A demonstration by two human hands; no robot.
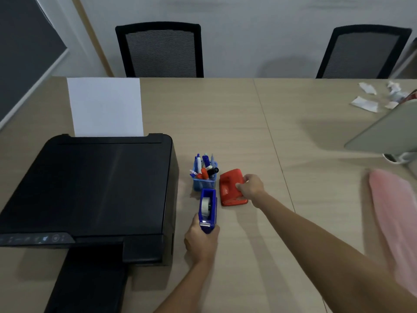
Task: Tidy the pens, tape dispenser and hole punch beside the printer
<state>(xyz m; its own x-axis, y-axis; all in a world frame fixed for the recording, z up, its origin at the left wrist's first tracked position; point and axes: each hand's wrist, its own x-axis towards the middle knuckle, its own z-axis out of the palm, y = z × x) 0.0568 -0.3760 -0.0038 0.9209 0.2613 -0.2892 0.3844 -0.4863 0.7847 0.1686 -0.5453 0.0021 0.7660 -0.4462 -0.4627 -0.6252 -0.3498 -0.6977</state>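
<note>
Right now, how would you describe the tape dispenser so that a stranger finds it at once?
Start at the black printer on the left of the table. Just to its right stand three small things; the tape dispenser is nearest the person, held in the left hand. It alone is blue, long, with a clear tape roll.

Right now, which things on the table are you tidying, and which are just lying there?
Tidying: pens in the blue pen cup, blue tape dispenser, red hole punch, beside the printer.
Lying about: crumpled paper scraps, pink cloth.
</note>
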